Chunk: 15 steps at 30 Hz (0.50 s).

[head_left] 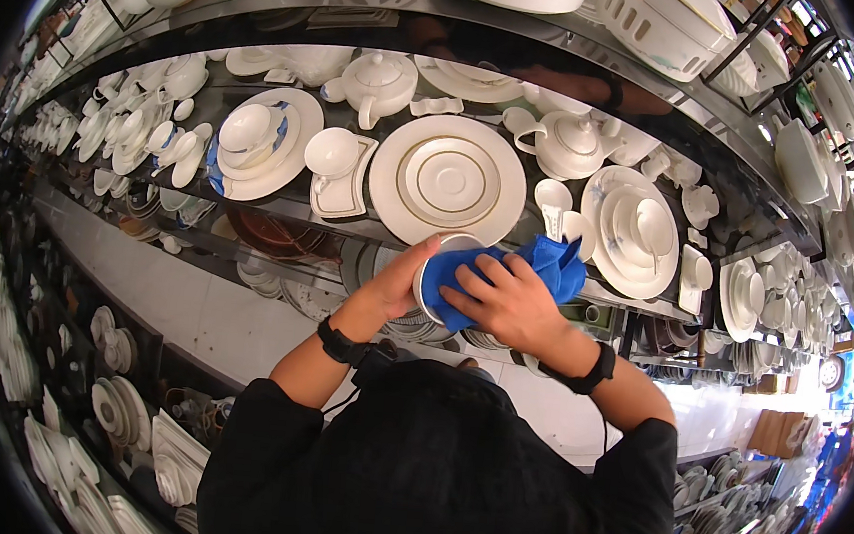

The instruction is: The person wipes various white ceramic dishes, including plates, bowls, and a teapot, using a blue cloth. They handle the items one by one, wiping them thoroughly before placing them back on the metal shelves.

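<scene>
Our left hand (398,283) grips a white bowl (462,242), our right hand (510,299) a blue cloth (554,267). We judge the bowl brittle and slick, best cradled around its side.

Crockery shop, likely. Tiered shelves (287,0) packed with white plates (389,179), teapots (377,80) and cups (333,151), grouped in sets; pale tiled floor (208,310) runs between rows.
</scene>
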Motion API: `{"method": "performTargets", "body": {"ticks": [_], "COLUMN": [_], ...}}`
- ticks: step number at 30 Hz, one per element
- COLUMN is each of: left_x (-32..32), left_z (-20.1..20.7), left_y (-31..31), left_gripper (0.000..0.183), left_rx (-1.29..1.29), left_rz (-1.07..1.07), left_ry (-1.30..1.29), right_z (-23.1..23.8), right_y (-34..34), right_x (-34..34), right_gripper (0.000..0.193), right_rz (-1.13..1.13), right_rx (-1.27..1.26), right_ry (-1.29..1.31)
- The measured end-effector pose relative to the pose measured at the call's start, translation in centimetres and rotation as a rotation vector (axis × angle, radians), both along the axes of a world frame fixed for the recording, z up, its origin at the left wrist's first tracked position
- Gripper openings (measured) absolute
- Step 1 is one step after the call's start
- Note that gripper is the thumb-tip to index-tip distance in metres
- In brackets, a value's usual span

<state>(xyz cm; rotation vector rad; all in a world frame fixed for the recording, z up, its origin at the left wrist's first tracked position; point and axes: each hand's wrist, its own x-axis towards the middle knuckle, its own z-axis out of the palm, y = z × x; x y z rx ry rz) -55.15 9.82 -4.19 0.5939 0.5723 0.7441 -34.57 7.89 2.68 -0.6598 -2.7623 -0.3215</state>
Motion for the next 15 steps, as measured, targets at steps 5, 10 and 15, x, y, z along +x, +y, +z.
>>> {"method": "performTargets", "body": {"ticks": [5,10,15], "left_x": [0.3,0.3,0.3], "left_z": [0.1,0.5,0.1], "left_y": [-1.3,-1.5,-1.8], "left_gripper": [0.064,0.066,0.067], "left_rx": [-0.12,0.221,0.523], "left_rz": [-0.1,0.077,0.236], "left_ry": [-0.059,0.078,0.378], "right_z": [0.5,-0.9,-4.9], "right_y": [-0.2,-0.7,-2.6], "right_x": [0.0,-0.8,-1.2], "right_gripper": [0.034,0.048,0.059], "right_rz": [0.069,-0.185,-0.265], "right_rx": [0.185,-0.14,-0.658], "right_ry": [0.045,0.177,0.524]}}
